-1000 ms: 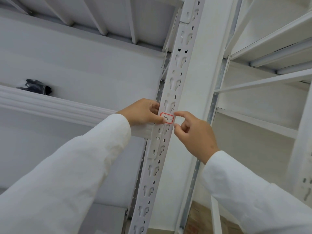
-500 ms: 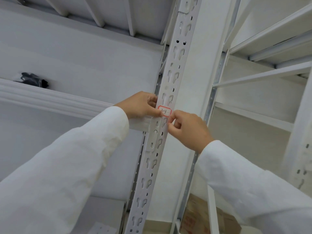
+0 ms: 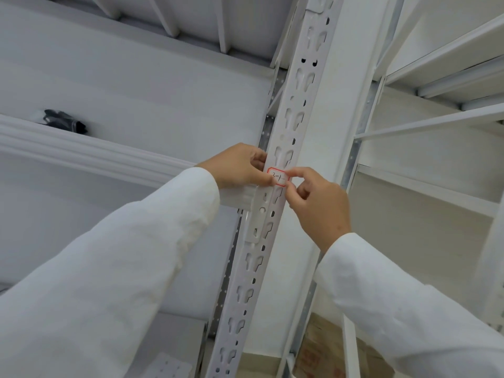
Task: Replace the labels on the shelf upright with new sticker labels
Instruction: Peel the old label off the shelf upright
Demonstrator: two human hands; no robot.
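Reaching up from white sleeves, both hands meeting at shelf upright [image 3: 289,137]. Left hand [image 3: 240,167] pressing thumb on label [image 3: 278,179] edge, likely steadying it. Right hand [image 3: 319,203] pinching label's right edge, probably peeling or aligning. Red-bordered label sitting on upright face, above beam bracket [image 3: 259,214].

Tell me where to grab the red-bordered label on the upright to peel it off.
Probably the label's right edge, from the right. It lies flat across the shelf upright, so only an edge can lift. The left hand's thumb covers the left edge; the right hand's fingertips pinch at the right one.
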